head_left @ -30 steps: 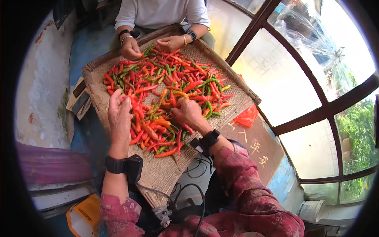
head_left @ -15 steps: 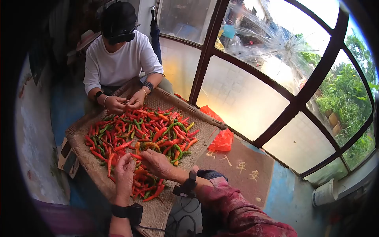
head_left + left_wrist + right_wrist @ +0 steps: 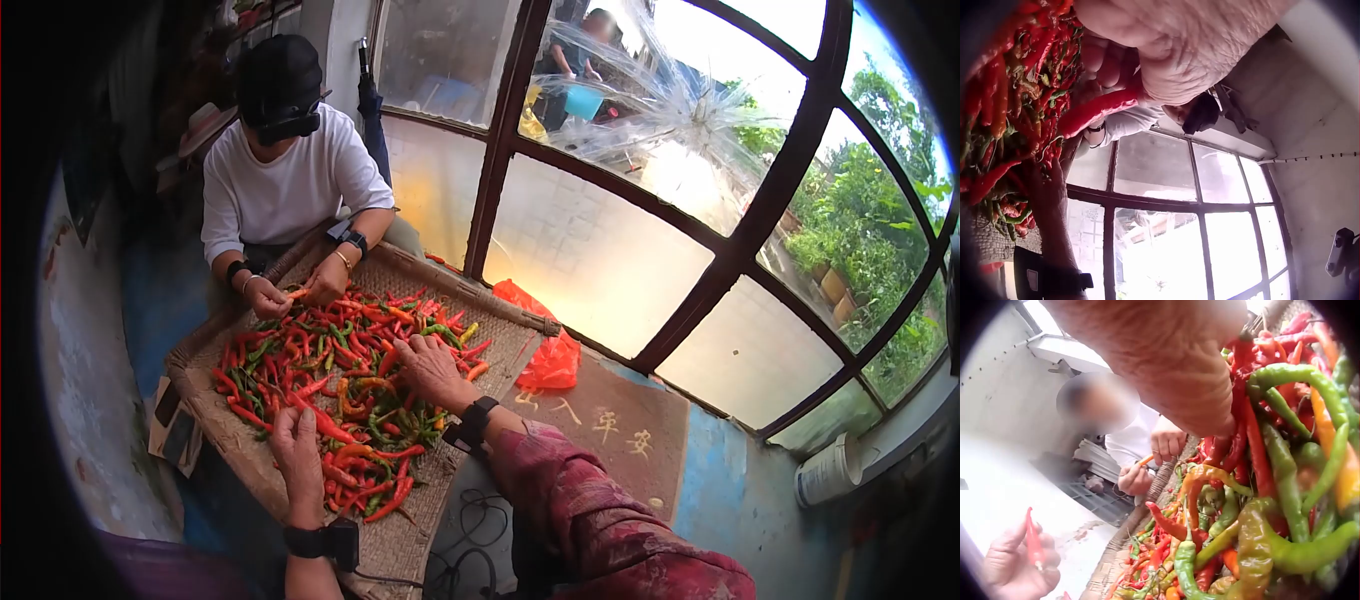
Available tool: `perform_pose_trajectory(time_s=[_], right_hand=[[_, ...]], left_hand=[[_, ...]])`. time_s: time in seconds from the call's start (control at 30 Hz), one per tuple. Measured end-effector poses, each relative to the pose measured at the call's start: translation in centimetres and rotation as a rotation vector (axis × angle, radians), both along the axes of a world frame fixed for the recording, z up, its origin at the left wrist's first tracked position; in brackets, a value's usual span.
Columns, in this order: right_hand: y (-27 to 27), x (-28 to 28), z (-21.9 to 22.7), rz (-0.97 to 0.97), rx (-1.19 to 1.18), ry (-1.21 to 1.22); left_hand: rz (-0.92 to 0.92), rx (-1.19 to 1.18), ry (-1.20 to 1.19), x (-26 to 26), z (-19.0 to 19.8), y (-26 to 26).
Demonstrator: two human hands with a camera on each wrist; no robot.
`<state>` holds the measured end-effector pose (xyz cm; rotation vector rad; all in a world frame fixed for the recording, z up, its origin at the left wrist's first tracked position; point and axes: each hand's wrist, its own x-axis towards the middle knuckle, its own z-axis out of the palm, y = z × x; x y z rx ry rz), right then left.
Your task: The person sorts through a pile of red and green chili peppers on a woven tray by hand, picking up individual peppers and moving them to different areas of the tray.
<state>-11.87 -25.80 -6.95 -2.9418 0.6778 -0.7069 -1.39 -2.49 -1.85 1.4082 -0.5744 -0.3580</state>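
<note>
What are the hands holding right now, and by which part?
The left hand pinches a red chili at one end. The right hand rests on the chili pile, holding nothing that can be seen.

Red plastic bag (image 3: 548,360), white bucket (image 3: 826,478) – cracked window pane (image 3: 668,110), doormat (image 3: 610,430)

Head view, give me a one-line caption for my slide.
Left hand holds a red chili while the right hand rests on the chili pile on a woven tray.
</note>
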Motion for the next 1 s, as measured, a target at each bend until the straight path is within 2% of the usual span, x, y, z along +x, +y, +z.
perform_pose_trajectory(time_s=[0.17, 0.33, 0.57, 0.7, 0.8, 0.83, 0.93, 1.0], right_hand=[[0.2, 1.3, -1.5, 0.033, 0.009, 0.094], [1.2, 2.1, -0.3, -0.036, 0.062, 0.279], [2.0, 3.3, -0.6, 0.043, 0.085, 0.154], [3.7, 3.8, 0.0, 0.144, 0.224, 0.195], [6.5, 4.0, -2.1, 0.368, 0.109, 0.147], [6.5, 3.3, -1.6, 0.403, 0.099, 0.086], [7.9, 1.8, 0.9, 0.449, 0.119, 0.127], [8.2, -0.3, 3.1, 0.493, 0.039, 0.068]], left_hand=[[0.007, 0.069, -0.051, 0.1, -0.7, 0.3], [-0.030, 0.083, -0.009, -0.2, -0.1, 0.5], [-0.029, 0.150, -0.084, -0.5, -0.2, 0.5], [-0.005, 0.085, -0.051, 0.0, -0.2, 0.2], [0.029, 0.107, -0.025, 0.6, -0.3, 0.2], [0.051, 0.144, -0.015, 0.4, 0.0, 0.3], [0.099, 0.123, -0.043, 1.4, -1.3, 0.3], [0.097, 0.115, -0.035, 1.6, -1.8, 0.5]])
